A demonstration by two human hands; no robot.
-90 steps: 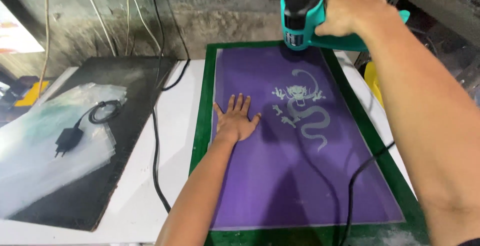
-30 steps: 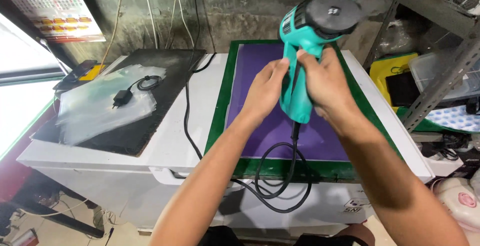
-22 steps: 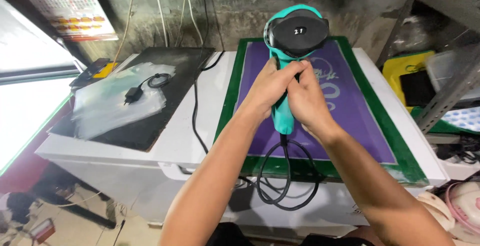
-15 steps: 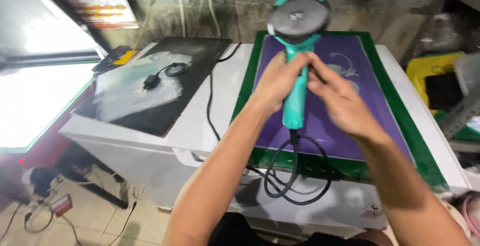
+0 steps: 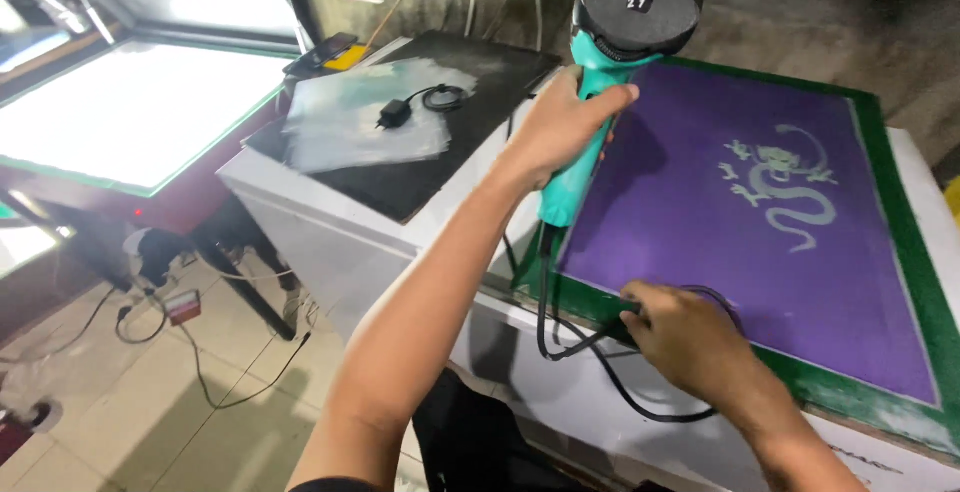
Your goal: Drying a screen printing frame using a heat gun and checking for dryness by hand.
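Observation:
A teal heat gun with a black round back stands upright over the left edge of a green-framed screen. The screen's purple mesh carries a pale dragon design. My left hand is wrapped around the gun's handle. My right hand is lower down at the screen's near edge, closed on the gun's black cord, which loops down over the front of the white cabinet.
To the left, a black board holds a clear film sheet and a small black adapter with its wire. Further left is a lit light table. Cables and a small box lie on the tiled floor.
Both hands were on the gun's handle. My right hand has let go and dropped to the cord, leaving the gun in my left hand. The view has swung left.

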